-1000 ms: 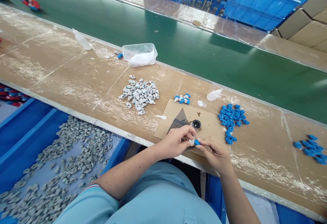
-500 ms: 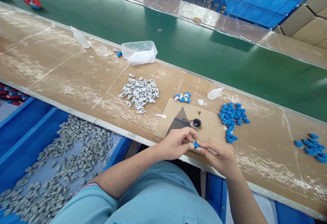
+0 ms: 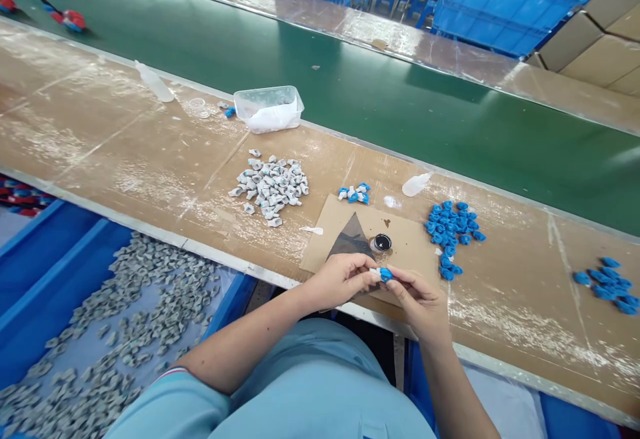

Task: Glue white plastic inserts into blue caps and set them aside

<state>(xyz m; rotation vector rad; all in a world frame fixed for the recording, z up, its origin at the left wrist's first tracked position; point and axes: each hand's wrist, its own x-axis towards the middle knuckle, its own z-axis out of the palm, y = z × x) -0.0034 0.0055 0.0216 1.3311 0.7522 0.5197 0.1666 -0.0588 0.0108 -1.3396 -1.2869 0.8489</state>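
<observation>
At the table's near edge, my left hand (image 3: 345,280) pinches a small whitish piece (image 3: 374,271). Against it sits a small blue piece (image 3: 385,274), pinched by the fingertips of my right hand (image 3: 421,300). The two pieces touch; whether they are fixed together I cannot tell. Just beyond my hands, a small pot of dark liquid (image 3: 383,243) stands on a cardboard sheet (image 3: 327,225), beside a dark triangular sheet (image 3: 350,239) partly hidden by my left hand. Small blue-and-white pieces (image 3: 354,193) lie at the cardboard's far edge.
A pile of grey pieces (image 3: 275,185) lies left, blue pieces (image 3: 453,222) right, more blue ones (image 3: 607,285) farther right. A clear tub (image 3: 269,109) and white bottles (image 3: 416,185) stand near the green conveyor (image 3: 350,72). A blue bin (image 3: 90,245) of grey pieces is below left.
Both hands have turned slightly, and more of the blue piece shows between the fingertips. The red-and-blue item on the conveyor has shifted a little to the right in view.
</observation>
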